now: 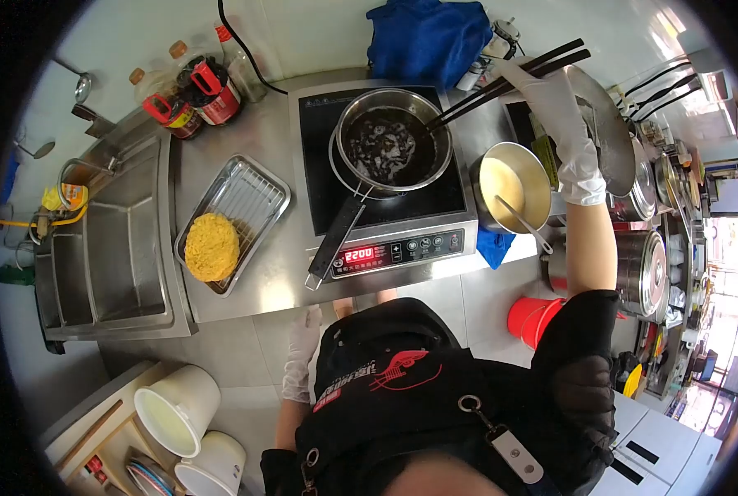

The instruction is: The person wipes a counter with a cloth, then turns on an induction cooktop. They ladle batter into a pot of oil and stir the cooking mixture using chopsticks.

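My right hand (555,116), in a white glove, holds a pair of long black chopsticks (501,87). Their tips reach over the rim of a steel pan (428,165) of dark, bubbling liquid, which stands on the induction cooker (319,132). My left hand (302,339), gloved too, hangs below the counter beside the black apron; its fingers are hard to make out. Right of the cooker is a steel pot (538,169) of pale yellow liquid with a ladle (522,221) in it. A golden, crumbly round piece (212,247) lies on a wire rack in a metal tray (282,192).
A double sink (125,248) is at the left, with bottles (208,87) behind the counter's left part. Blue cloth (427,37) lies behind the cooker. A red bucket (530,318) and white buckets (179,405) stand low down. Large lidded pots (642,269) are at the right.
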Demonstrator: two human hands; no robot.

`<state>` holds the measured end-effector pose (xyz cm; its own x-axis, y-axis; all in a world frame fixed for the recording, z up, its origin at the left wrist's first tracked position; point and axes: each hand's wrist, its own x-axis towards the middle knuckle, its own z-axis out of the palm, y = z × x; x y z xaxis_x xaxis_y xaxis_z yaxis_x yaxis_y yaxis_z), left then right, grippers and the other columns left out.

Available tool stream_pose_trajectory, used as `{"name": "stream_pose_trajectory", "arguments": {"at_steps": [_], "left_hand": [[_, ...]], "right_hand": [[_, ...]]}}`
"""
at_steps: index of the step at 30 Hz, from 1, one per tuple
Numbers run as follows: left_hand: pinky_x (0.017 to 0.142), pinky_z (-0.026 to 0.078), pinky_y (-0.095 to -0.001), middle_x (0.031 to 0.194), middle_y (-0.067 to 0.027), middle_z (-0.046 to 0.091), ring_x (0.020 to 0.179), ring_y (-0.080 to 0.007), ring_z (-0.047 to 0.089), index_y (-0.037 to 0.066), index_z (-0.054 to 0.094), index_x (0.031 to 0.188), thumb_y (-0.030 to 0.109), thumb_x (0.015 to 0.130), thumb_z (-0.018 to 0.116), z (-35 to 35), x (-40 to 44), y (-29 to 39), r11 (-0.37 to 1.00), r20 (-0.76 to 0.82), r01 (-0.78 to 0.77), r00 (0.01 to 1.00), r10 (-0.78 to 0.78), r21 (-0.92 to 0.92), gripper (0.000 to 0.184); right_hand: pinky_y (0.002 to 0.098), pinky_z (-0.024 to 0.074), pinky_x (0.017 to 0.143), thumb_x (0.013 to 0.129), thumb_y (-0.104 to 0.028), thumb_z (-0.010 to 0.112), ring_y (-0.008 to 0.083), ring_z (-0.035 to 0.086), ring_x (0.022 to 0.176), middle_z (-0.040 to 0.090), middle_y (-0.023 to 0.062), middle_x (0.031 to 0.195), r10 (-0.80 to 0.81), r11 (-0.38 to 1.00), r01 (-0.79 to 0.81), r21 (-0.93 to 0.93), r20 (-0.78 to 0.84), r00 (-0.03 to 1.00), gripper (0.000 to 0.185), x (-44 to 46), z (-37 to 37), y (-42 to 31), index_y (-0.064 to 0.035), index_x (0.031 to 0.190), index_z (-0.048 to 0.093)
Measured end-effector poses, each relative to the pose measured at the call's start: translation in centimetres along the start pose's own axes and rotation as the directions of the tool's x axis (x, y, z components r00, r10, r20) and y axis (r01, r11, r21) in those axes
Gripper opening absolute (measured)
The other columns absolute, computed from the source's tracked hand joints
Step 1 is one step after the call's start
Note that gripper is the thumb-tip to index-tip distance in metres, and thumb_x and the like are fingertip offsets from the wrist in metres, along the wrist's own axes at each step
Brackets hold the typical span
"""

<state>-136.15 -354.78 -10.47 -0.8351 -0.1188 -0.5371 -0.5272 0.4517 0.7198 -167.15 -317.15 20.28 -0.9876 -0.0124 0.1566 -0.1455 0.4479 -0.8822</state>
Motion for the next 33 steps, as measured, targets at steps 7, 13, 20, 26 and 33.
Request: {"name": "stream_pose_trajectory", "arguments": {"at_steps": [7,13,20,26,33], "left_hand": [[0.068,0.048,-0.0307,0.083,-0.0138,0.066,0.074,-0.0178,0.064,0.000,0.060,0.104,0.031,0.090,0.052,0.8,-0.1,-1.4,0.999,0.007,0.006,1.000,-0.006,-0.050,0.035],[0.067,0.048,-0.0309,0.080,-0.0142,0.066,0.073,-0.0191,0.064,-0.002,0.060,0.098,0.034,0.090,0.053,1.2,-0.2,-1.3,0.997,-0.018,-0.016,1.000,0.014,-0.076,0.038],[0.065,0.047,-0.0335,0.075,-0.0155,0.064,0.072,-0.0222,0.064,-0.002,0.060,0.094,0.039,0.090,0.052,0.7,-0.3,-0.3,1.000,0.016,0.013,1.000,-0.013,0.000,0.042],[0.066,0.047,-0.0329,0.079,-0.0154,0.065,0.073,-0.0211,0.063,-0.002,0.061,0.098,0.039,0.090,0.052,1.5,0.1,-1.8,0.998,-0.031,-0.048,0.998,0.047,-0.050,0.043],[0.068,0.047,-0.0307,0.083,-0.0134,0.065,0.074,-0.0180,0.060,-0.001,0.061,0.106,0.028,0.090,0.053,0.9,0.1,-0.7,0.999,0.036,0.037,0.999,-0.036,-0.032,0.034]], "right_hand": [[0.0212,0.0549,0.059,0.081,-0.018,0.065,0.0146,0.065,0.069,0.067,0.0106,0.082,-0.030,0.994,0.030,-0.103,-0.002,1.000,0.026,0.4,0.5,0.7,0.0055,0.091,0.065],[0.0203,0.0547,0.058,0.081,-0.018,0.065,0.0145,0.065,0.069,0.067,0.0107,0.081,0.027,0.995,-0.026,-0.097,0.015,1.000,0.025,0.6,0.5,0.6,0.0049,0.091,0.065],[0.0195,0.0542,0.057,0.081,-0.017,0.064,0.0149,0.066,0.068,0.067,0.0102,0.080,0.035,0.995,-0.032,-0.090,0.027,0.999,0.022,0.9,0.7,0.5,0.0038,0.089,0.065],[0.0196,0.0541,0.057,0.082,-0.018,0.064,0.0150,0.066,0.069,0.067,0.0100,0.080,0.038,0.992,-0.035,-0.119,0.022,0.999,0.022,1.1,0.7,0.6,0.0033,0.088,0.066],[0.0192,0.0542,0.056,0.082,-0.018,0.065,0.0151,0.066,0.069,0.067,0.0110,0.080,0.053,0.993,-0.051,-0.111,0.013,0.999,0.024,1.2,0.9,0.3,0.0039,0.091,0.065]]}}
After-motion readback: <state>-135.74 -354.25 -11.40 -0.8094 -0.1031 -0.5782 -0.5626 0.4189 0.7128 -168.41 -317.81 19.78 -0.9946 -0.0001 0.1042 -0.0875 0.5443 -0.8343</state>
